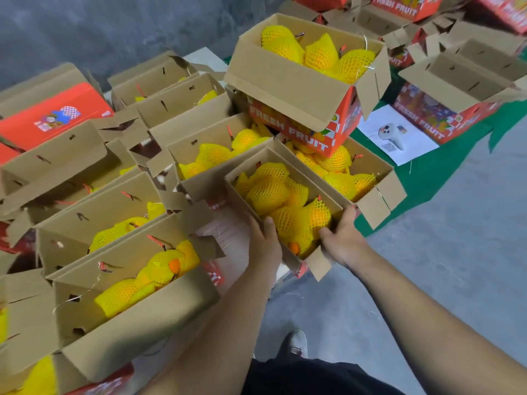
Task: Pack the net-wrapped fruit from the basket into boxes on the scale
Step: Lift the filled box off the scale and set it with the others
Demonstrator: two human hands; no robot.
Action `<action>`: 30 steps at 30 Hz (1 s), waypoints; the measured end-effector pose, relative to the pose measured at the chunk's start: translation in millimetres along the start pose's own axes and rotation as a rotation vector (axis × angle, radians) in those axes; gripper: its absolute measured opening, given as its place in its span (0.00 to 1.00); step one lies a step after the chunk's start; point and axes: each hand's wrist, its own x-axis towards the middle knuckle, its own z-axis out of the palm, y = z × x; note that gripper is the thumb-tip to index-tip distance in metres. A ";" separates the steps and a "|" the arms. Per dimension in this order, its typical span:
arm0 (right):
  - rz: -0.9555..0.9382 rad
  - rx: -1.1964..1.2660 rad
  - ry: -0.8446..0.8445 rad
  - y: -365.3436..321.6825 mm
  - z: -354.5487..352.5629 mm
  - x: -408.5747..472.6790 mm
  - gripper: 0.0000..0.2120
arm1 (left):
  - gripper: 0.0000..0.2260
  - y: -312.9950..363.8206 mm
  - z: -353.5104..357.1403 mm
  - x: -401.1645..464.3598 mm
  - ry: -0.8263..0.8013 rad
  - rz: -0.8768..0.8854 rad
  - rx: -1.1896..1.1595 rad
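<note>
— Both forearms reach in from the near edge. What do the fingers do?

— On the left hand (263, 243) the thumb hooks over the near-left wall of the held box (248, 178); its other fingers are hidden below. Those of the right hand (342, 238) curl round the near-right corner, thumb inside against the yellow net-wrapped fruit (282, 201).

— Where does that box sit?

— Tilted, among open filled boxes. A stacked box (288, 89) stands just beyond, a filled neighbour (379, 178) touches its right side.

— Room to move?

— Left is crowded with cartons. Bare grey floor (456, 252) opens near right, past the green mat (427, 178) edge.
</note>
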 end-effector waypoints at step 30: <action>-0.452 -0.747 -0.295 -137.6 171.5 -117.1 0.40 | 0.29 -93.9 -341.6 -74.7 0.652 0.011 0.896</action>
